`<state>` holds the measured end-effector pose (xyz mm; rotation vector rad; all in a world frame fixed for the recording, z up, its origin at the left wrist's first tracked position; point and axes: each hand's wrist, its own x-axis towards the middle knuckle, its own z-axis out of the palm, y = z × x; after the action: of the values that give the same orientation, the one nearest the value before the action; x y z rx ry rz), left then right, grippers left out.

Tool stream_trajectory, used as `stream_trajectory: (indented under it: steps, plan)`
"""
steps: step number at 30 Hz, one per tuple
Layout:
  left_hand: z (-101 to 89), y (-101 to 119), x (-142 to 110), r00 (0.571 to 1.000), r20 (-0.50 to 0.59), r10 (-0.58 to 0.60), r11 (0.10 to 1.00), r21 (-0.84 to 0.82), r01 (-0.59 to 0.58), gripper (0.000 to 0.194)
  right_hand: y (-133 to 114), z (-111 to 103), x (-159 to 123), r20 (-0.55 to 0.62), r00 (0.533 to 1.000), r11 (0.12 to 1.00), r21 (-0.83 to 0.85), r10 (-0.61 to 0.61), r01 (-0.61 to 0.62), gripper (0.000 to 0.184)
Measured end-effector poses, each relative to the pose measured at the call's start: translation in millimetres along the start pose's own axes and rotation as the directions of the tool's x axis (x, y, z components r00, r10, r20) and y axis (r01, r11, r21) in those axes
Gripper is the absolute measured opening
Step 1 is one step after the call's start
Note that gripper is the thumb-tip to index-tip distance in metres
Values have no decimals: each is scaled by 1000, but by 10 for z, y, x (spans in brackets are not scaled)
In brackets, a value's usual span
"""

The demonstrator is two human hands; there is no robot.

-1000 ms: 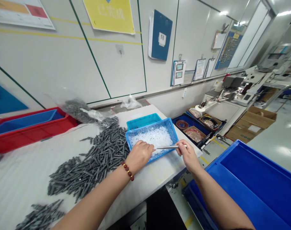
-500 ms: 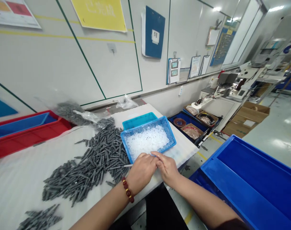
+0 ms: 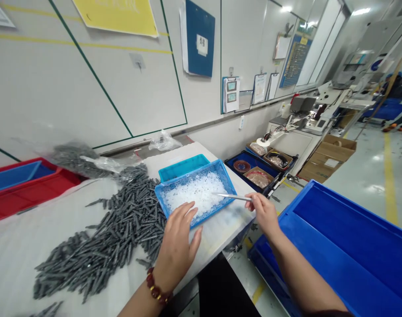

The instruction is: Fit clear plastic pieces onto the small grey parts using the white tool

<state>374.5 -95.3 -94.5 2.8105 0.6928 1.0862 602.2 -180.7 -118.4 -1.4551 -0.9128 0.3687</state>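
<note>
My right hand [image 3: 264, 215] grips one end of a thin silver pointed rod [image 3: 236, 197], closed around it with thumb and fingers. The rod reaches leftward, its tip over the small white rings [image 3: 201, 189] heaped in a light blue bin [image 3: 230, 176]. My left hand [image 3: 179, 235], with a beaded bracelet on its wrist, is open with fingers spread. Those fingertips are at the bin's near left part, overlapping its rim; whether they touch the rings I cannot tell. To the left lies a large pile of dark grey pointed plastic parts [image 3: 121, 233].
Behind the bin is a teal tray [image 3: 184, 167]. A red bin [image 3: 32, 191] with a blue one inside stands at the left, beside a clear bag [image 3: 78, 156] of grey parts. Large blue crates [image 3: 336, 246] stand on the right. Further back are cartons [image 3: 333, 158] and a person's legs.
My hands were together at the bin's near edge and have parted. The right hand has moved right with the rod, which now points left over the rings. The left hand has opened.
</note>
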Motion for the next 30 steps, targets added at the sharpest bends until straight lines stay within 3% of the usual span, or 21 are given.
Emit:
stream_trajectory:
  steps: [3, 7, 17, 30]
  plan:
    - [14, -89, -83, 1000, 3, -21, 1000, 11, 21, 35, 46, -198, 69, -63, 997, 985, -168, -37, 25, 42]
    - [51, -133, -159, 999, 30, -16, 999, 37, 15, 31, 86, -278, 60, -29, 998, 952, -304, -51, 40, 42]
    - [71, -153, -223, 999, 48, -19, 999, 45, 17, 27, 131, -231, -9, 25, 998, 933, -353, -59, 64, 39]
    - [62, -159, -244, 998, 64, -13, 999, 35, 11, 25, 258, -137, -133, -86, 988, 909, -409, -130, 84, 40]
